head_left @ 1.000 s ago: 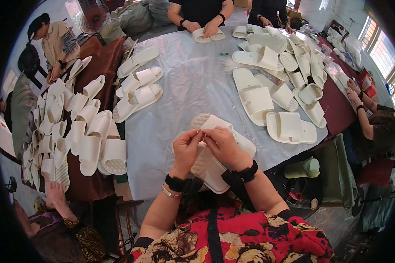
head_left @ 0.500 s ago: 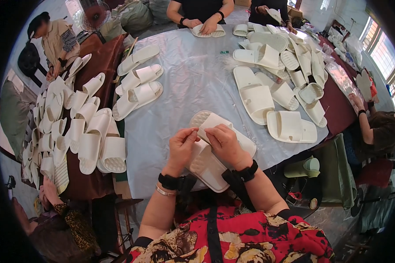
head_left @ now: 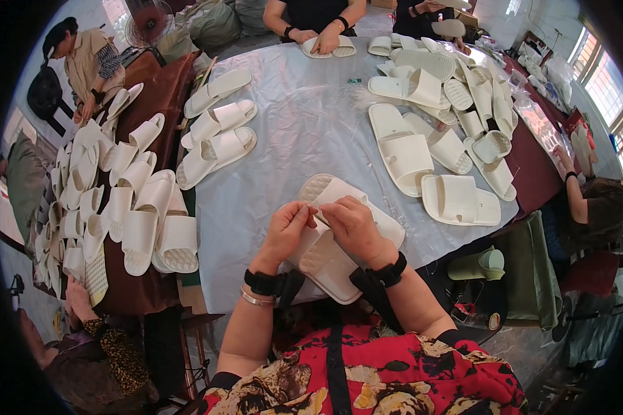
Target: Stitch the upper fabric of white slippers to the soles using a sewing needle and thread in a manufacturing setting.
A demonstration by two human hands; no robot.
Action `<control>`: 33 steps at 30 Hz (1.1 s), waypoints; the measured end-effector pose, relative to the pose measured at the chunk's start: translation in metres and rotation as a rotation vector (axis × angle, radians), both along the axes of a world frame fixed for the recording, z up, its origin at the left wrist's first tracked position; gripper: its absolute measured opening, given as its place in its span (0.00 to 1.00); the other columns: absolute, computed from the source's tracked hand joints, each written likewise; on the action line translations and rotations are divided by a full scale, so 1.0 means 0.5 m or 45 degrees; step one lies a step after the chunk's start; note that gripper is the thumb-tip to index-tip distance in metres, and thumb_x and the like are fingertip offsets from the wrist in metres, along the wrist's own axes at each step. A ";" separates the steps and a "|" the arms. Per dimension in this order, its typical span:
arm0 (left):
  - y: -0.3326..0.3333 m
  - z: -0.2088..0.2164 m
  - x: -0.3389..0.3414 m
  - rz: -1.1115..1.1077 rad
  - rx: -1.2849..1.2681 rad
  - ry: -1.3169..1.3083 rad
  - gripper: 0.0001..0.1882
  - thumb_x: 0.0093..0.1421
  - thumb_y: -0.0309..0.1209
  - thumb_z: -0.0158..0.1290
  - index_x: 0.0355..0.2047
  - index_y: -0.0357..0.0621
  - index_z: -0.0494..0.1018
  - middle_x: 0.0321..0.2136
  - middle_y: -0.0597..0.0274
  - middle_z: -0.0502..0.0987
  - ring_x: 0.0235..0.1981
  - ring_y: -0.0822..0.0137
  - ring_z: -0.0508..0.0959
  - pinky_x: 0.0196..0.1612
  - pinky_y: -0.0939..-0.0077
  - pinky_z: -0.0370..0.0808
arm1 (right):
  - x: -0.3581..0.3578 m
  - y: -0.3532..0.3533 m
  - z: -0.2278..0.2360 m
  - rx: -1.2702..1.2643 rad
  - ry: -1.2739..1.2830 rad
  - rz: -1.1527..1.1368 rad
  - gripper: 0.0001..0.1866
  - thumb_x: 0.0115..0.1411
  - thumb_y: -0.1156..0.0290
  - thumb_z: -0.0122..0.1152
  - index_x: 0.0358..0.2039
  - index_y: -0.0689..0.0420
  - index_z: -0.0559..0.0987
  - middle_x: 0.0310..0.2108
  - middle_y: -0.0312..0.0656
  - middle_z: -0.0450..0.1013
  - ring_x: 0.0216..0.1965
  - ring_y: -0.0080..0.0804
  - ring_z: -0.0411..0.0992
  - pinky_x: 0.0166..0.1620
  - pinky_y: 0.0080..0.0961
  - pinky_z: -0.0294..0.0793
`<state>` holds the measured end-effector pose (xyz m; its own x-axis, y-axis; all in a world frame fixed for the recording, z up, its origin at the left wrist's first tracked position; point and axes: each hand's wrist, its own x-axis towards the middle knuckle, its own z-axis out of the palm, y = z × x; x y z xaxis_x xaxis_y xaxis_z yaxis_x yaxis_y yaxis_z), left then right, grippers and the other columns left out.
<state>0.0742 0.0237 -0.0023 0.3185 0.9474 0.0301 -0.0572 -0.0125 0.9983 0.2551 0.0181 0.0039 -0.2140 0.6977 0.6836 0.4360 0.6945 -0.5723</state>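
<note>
A pair of white slide slippers lies side by side at the near edge of the table, under my hands. One slipper (head_left: pixel 335 278) points its heel toward me; the other slipper (head_left: pixel 389 227) lies just beyond it, partly covered by my fingers. Above their straps, my left hand (head_left: pixel 291 227) is closed, thumb pressed against the fingertips. My right hand (head_left: pixel 354 228) makes a similar pinch close beside it, the fingertips nearly meeting. Whatever sits between the fingers is too small to make out. Dark bands circle both wrists.
Plastic sheeting (head_left: pixel 284 149) covers the table. Finished-looking white slippers (head_left: pixel 218 152) stand at left, more crowd a dark red side table (head_left: pixel 145 290), and a heap (head_left: pixel 429 90) fills the right. Co-workers sit around; one handles slippers (head_left: pixel 339 47) opposite. A green cup (head_left: pixel 488 263) stands lower right.
My left hand has shifted very slightly, its fingers turning a little; my right hand barely moves. At the far right, a co-worker has raised a slipper higher. The slippers under my hands stay put.
</note>
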 end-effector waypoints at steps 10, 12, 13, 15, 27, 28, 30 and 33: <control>0.003 0.006 -0.003 -0.070 -0.062 0.013 0.13 0.68 0.34 0.42 0.36 0.39 0.73 0.27 0.68 0.73 0.30 0.77 0.72 0.38 0.82 0.70 | 0.003 0.000 -0.001 -0.038 -0.017 -0.010 0.05 0.52 0.78 0.59 0.32 0.60 0.77 0.22 0.43 0.70 0.27 0.42 0.69 0.31 0.35 0.69; 0.004 0.004 -0.004 -0.081 -0.073 -0.003 0.13 0.68 0.34 0.42 0.35 0.39 0.73 0.27 0.68 0.73 0.30 0.77 0.72 0.38 0.82 0.70 | 0.002 0.001 -0.002 -0.031 -0.018 -0.007 0.05 0.52 0.78 0.58 0.31 0.60 0.77 0.22 0.43 0.70 0.26 0.42 0.69 0.31 0.36 0.69; 0.005 0.003 -0.005 -0.092 -0.084 -0.020 0.13 0.68 0.34 0.42 0.35 0.39 0.73 0.26 0.68 0.74 0.30 0.77 0.72 0.38 0.82 0.70 | 0.003 0.001 -0.002 -0.031 -0.017 -0.006 0.05 0.52 0.78 0.58 0.31 0.60 0.77 0.22 0.43 0.70 0.26 0.42 0.69 0.31 0.36 0.69; 0.004 0.006 -0.005 -0.097 -0.081 -0.003 0.13 0.68 0.34 0.43 0.35 0.39 0.73 0.26 0.68 0.74 0.30 0.77 0.72 0.38 0.82 0.70 | 0.004 0.002 -0.001 -0.023 -0.025 0.015 0.05 0.53 0.77 0.58 0.31 0.60 0.77 0.22 0.43 0.70 0.26 0.42 0.69 0.31 0.36 0.69; 0.012 0.013 -0.001 -0.120 -0.034 0.146 0.13 0.68 0.34 0.43 0.35 0.38 0.74 0.26 0.69 0.74 0.29 0.78 0.71 0.37 0.83 0.69 | 0.001 0.003 -0.001 0.002 -0.005 0.019 0.03 0.53 0.77 0.58 0.30 0.59 0.77 0.22 0.42 0.71 0.27 0.41 0.69 0.30 0.35 0.69; 0.012 0.012 0.000 -0.119 -0.033 0.145 0.13 0.68 0.34 0.43 0.35 0.38 0.74 0.26 0.69 0.74 0.29 0.78 0.71 0.37 0.83 0.69 | 0.002 0.003 -0.002 0.003 -0.005 0.017 0.03 0.53 0.77 0.58 0.30 0.59 0.77 0.22 0.42 0.71 0.27 0.41 0.69 0.30 0.35 0.69; 0.014 0.008 0.000 -0.106 -0.021 0.152 0.13 0.68 0.34 0.44 0.36 0.38 0.74 0.26 0.69 0.74 0.29 0.78 0.71 0.36 0.83 0.69 | 0.002 0.003 -0.005 0.009 -0.026 0.002 0.03 0.53 0.77 0.58 0.30 0.58 0.77 0.22 0.42 0.71 0.27 0.41 0.69 0.30 0.35 0.69; 0.012 0.007 -0.002 -0.080 0.000 0.157 0.13 0.67 0.34 0.44 0.37 0.37 0.74 0.25 0.69 0.74 0.29 0.78 0.71 0.36 0.83 0.69 | 0.000 0.002 -0.002 -0.006 -0.018 0.005 0.04 0.53 0.77 0.58 0.30 0.58 0.77 0.22 0.42 0.70 0.26 0.41 0.69 0.30 0.35 0.69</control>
<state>0.0733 0.0295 0.0011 0.3784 0.9256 -0.0130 0.0655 -0.0127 0.9978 0.2549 0.0192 0.0027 -0.2264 0.6999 0.6774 0.4415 0.6937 -0.5692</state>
